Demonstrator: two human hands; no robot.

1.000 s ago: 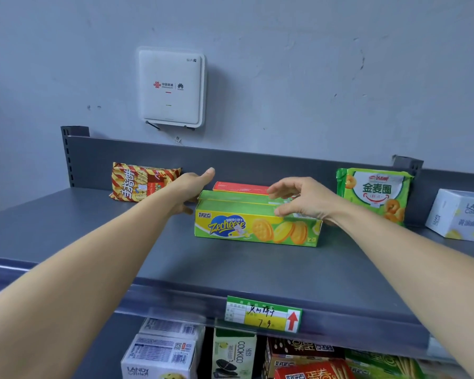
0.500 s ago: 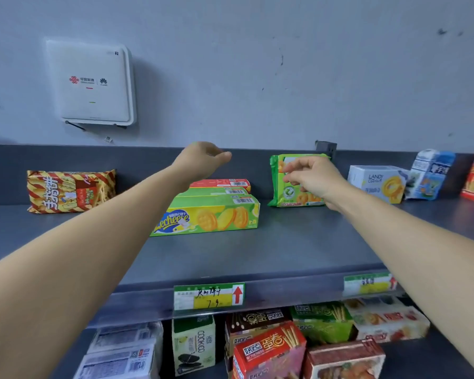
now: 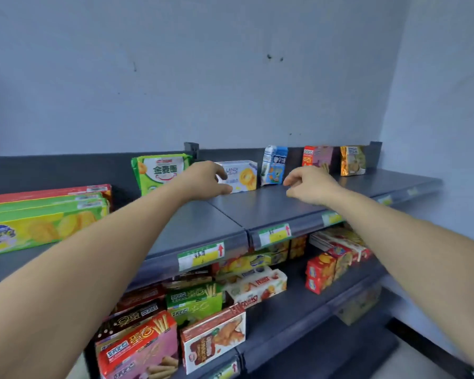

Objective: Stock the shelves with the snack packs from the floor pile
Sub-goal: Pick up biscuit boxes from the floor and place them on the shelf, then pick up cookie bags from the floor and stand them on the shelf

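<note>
- Grey metal top shelf (image 3: 257,206) carries a white cardboard box (image 3: 244,175), rectangular and glossy.
- Left hand (image 3: 203,179) curls at the box's left end; whether it grips is unclear.
- Right hand (image 3: 309,184) hovers beside it, loosely curled and empty.

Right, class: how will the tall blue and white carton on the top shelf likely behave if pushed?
The carton stands tall on a narrow base, so a high push would probably tip it. Flat sides suggest it slides rather than rolls. It looks like thin card, so squeezing may dent it.
</note>
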